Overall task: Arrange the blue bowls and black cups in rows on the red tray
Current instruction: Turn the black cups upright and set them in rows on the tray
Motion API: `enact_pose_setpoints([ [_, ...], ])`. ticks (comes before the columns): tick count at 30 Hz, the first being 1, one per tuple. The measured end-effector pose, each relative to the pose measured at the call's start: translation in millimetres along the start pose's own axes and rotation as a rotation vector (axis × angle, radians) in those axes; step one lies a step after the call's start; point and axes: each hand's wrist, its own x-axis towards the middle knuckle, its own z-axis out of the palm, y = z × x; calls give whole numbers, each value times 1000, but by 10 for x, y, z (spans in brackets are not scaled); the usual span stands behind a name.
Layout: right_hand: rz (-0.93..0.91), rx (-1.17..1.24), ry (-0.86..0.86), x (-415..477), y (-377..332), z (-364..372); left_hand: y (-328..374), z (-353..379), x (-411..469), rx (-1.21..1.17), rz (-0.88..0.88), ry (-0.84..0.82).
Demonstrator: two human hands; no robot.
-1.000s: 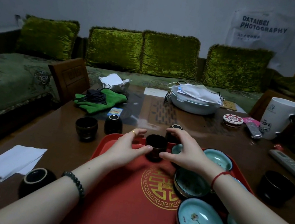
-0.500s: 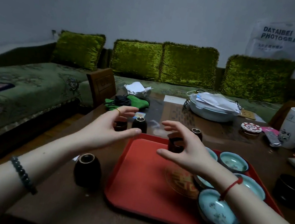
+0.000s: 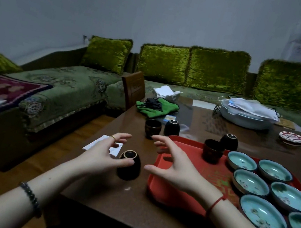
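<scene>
— While both hands (image 3: 107,159) (image 3: 173,166) hover with fingers spread, empty, what's logged?
— Six bowls (image 3: 249,183), one cup (image 3: 212,151) on tray (image 3: 170,194). Cup (image 3: 129,168) between the fingertips, more beyond them: pending.

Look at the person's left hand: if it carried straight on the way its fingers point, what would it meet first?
Probably the glossy black rounded cup beside the red tray; the left hand is open, thumb nearly touching it, though depth is unclear.
</scene>
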Motion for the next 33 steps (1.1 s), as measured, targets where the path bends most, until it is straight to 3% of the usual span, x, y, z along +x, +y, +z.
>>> enact_pose_setpoints([
  [16,75,1,-6,-75,172,271,-133,249,6,-5,75,30],
  [23,85,94,30,-122,153,178,50,246,21,-491,-39,185],
  [28,82,218,122,-171,105,70,365,469,34,-1064,-108,121],
  [33,76,282,217,-227,138,-72,543,690,55,-1265,-100,-12],
])
